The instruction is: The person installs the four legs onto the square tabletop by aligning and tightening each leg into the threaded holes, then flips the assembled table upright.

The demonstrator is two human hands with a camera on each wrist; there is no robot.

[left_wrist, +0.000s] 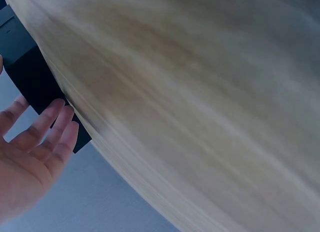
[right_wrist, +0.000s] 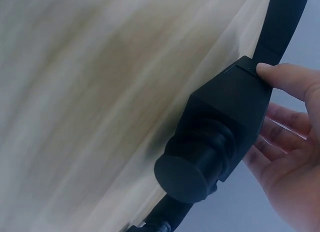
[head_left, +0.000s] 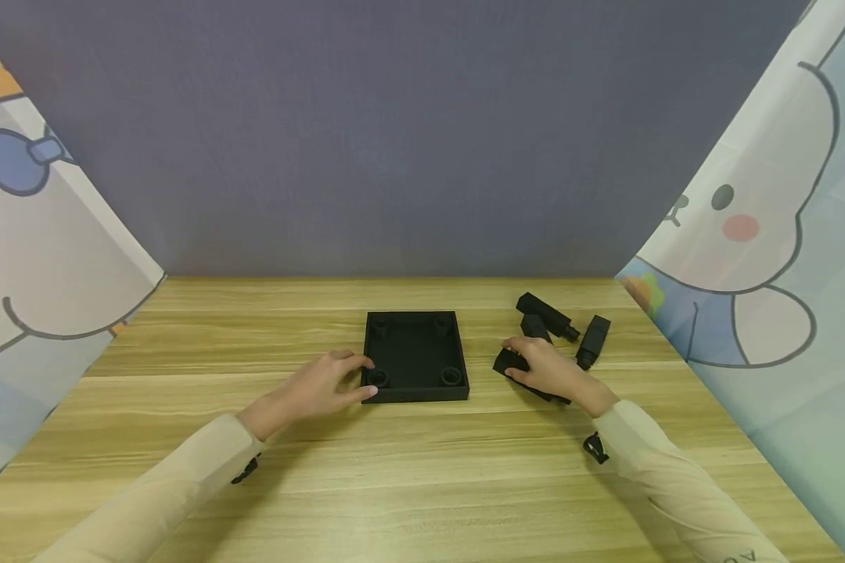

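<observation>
A shallow square black tabletop panel [head_left: 414, 395], with a raised rim and a round socket in each corner, lies on the table in the head view. My left hand [head_left: 320, 383] is at its near-left corner, thumb and forefinger on the rim. In the left wrist view its fairly straight fingers [left_wrist: 37, 132] rest along the panel's dark side wall [left_wrist: 32, 79]. To the right, my right hand [head_left: 549, 367] grips a black square table leg [right_wrist: 227, 104] with a round stub end; the thumb is on top and the other fingers are underneath, partly hidden.
More black legs lie around the right hand: one behind [head_left: 545, 313], one just beyond the fingers [head_left: 535, 326], one to the right [head_left: 594, 342]. Small dark pieces show by the right sleeve [head_left: 595, 448] and left sleeve [head_left: 245, 471]. A grey partition [head_left: 394, 141] stands at the back.
</observation>
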